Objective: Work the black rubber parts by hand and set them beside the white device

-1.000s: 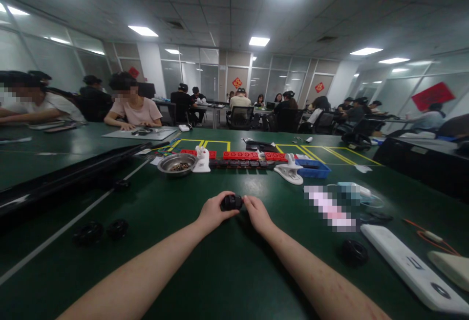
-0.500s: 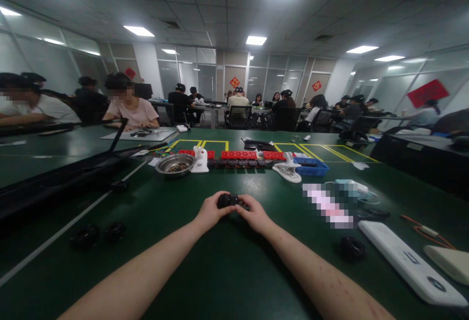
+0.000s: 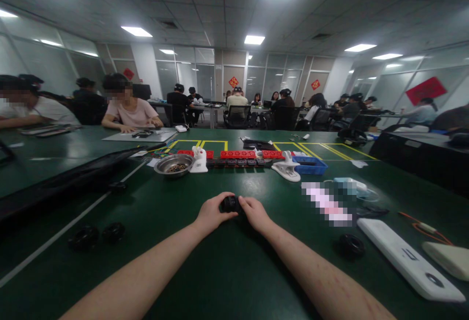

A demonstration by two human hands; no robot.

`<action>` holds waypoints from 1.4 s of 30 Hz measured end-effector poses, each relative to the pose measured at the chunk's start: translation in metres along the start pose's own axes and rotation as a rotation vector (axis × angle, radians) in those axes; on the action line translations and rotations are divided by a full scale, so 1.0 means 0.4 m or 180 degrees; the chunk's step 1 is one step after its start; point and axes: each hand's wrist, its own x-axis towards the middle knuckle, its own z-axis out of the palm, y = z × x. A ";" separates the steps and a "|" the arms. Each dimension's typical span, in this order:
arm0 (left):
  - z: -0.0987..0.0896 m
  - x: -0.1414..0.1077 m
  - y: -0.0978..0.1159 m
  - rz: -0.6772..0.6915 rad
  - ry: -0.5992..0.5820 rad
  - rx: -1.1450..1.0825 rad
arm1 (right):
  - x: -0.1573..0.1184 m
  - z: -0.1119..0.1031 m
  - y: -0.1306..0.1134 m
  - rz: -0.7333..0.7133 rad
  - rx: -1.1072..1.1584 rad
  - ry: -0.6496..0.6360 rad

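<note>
Over the middle of the green table (image 3: 227, 281) I hold a small black cylindrical part (image 3: 230, 204), whose exact kind I cannot make out. My left hand (image 3: 214, 215) wraps round its left side, thumb below and fingers above. My right hand (image 3: 255, 215) closes on its right end, with the thumb on top; the fingers behind are partly hidden. To the right lies a black ring-shaped part (image 3: 351, 245). Two similar black parts, one larger (image 3: 83, 237) and one smaller (image 3: 113, 232), rest at the left.
Ahead are a metal bowl (image 3: 174, 165) of small pieces, white clamps (image 3: 287, 167), red strips (image 3: 238, 154) and a blue tray (image 3: 310, 166). A white slab-like device (image 3: 410, 261) and cables lie right. A long black object (image 3: 66, 178) crosses the left. A co-worker (image 3: 130, 107) sits opposite.
My right thumb has moved up from the near side of the black part onto its right end. The part has turned slightly in my hands. The co-worker's arms opposite have shifted.
</note>
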 end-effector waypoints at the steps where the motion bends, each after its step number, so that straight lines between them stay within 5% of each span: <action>1: 0.000 -0.001 0.000 -0.0010 -0.0052 0.0016 | 0.001 0.001 0.003 -0.0005 -0.0002 -0.0016; 12: -0.006 0.007 -0.001 -0.0387 0.0131 -0.0393 | -0.003 -0.002 -0.001 -0.0384 0.0554 -0.0018; 19: 0.000 0.007 -0.003 -0.0247 0.0244 -0.0258 | -0.003 0.005 0.002 -0.0307 0.0571 0.0133; 26: 0.001 0.004 -0.004 -0.0103 -0.0025 -0.0088 | 0.006 0.007 0.012 -0.0002 0.0137 0.0094; 42: -0.004 0.006 -0.001 -0.0269 0.0159 -0.0173 | -0.002 0.004 0.000 -0.0163 0.0734 0.0162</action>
